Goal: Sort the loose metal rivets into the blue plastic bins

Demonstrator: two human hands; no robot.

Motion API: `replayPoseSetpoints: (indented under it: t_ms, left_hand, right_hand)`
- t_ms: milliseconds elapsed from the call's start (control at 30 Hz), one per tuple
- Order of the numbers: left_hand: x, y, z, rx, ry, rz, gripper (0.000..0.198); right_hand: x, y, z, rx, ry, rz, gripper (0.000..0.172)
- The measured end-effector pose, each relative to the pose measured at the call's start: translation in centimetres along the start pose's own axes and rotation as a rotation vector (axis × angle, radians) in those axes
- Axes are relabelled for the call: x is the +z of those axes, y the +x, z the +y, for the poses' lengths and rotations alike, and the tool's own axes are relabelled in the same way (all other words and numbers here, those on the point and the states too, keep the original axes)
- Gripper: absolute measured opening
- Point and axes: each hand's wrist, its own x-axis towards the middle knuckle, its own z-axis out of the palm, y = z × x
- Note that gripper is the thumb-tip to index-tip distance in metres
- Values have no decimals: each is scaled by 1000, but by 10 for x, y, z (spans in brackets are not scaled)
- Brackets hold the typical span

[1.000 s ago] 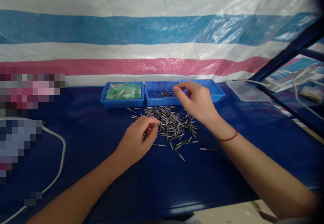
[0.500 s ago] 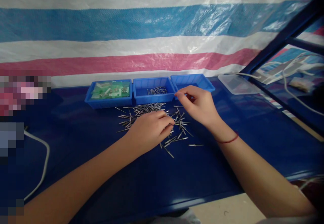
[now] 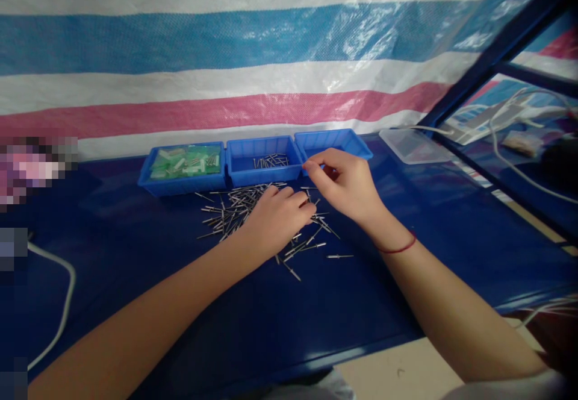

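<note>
Many metal blind rivets (image 3: 235, 204) lie in a loose pile on the blue table (image 3: 203, 340). Over the pile's right part, my left hand (image 3: 280, 219) is curled with its fingertips down; whatever they grip is hidden. My right hand (image 3: 345, 186) hovers just beyond, thumb and forefinger pinched together by the right corner of the middle blue bin (image 3: 264, 176). Anything in that pinch is too small to make out. Several rivets (image 3: 271, 161) lie inside the middle bin. One single rivet (image 3: 340, 256) rests apart, toward the front right.
Left of the middle bin, a blue bin (image 3: 180, 184) holds a green-tinted bag (image 3: 185, 162) of parts. The right blue bin (image 3: 334, 140) is partly behind my right hand. A clear plastic lid (image 3: 413, 147), a dark metal frame (image 3: 469, 81) and white cables (image 3: 67, 291) are around.
The view has shifted slightly, so bins and pile sit further left. My left hand has moved a little to the right over the rivets. The right hand keeps its pinch near the bin's corner.
</note>
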Motion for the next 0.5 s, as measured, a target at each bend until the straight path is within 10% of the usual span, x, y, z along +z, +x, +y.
replayPoseSetpoints:
  t_ms: [500]
  left_hand:
    - [-18, -79, -1, -630, -672, 311, 12]
  right_hand:
    - [36, -33, -58, 387, 734, -361, 15]
